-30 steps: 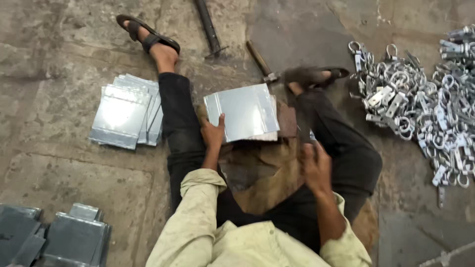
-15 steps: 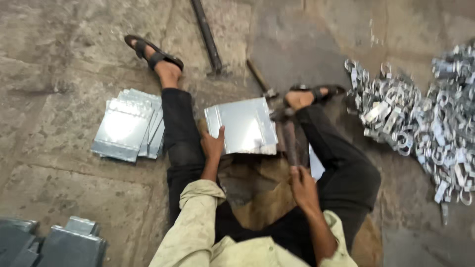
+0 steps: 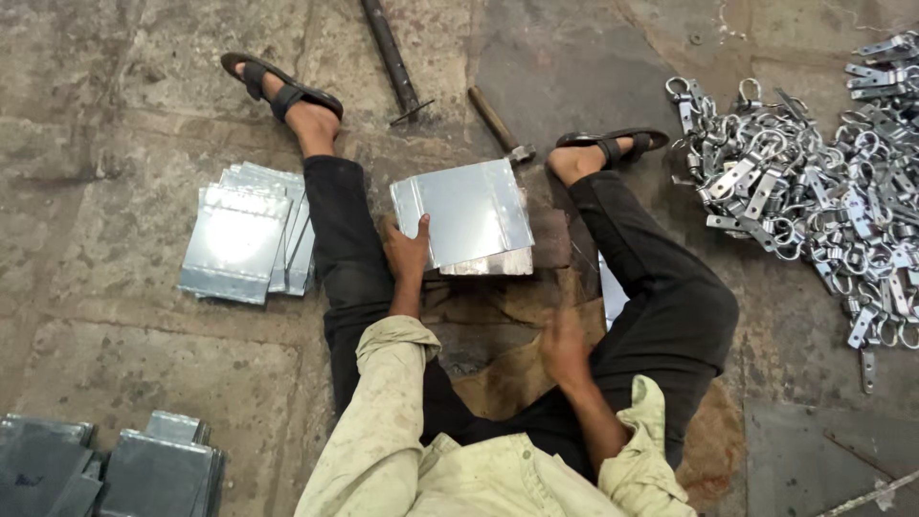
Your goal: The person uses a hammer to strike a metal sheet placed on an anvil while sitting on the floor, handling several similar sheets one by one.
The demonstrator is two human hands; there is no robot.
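Since the earlier frames the right hand (image 3: 565,349) has come down from a raised position beside the right knee to a low position between the thighs, over the brown sacking (image 3: 517,378). It is motion-blurred, so its fingers cannot be read as open or closed, and nothing is visibly held in it. The left hand (image 3: 407,254) has stayed where it was, on the near left edge of the metal sheet (image 3: 464,213); its fingers are closed over that edge, thumb on top. The sheet itself has not shifted.

Head view, the work: the sheet is a bright, flat panel with folded edges, lying between the person's spread legs on a block or further sheets, of which only an edge shows. In my judgement the sheet is being steadied by the left hand alone while the right repositions.

Head view, the surroundings: the floor (image 3: 124,364) is worn, stained concrete. A stack of like panels (image 3: 239,239) lies left of the left leg; darker folded pieces (image 3: 115,469) sit at the near left. A hammer (image 3: 500,126) and a long iron bar (image 3: 391,57) lie beyond the sheet. A heap of bright metal clamps (image 3: 814,191) fills the far right.
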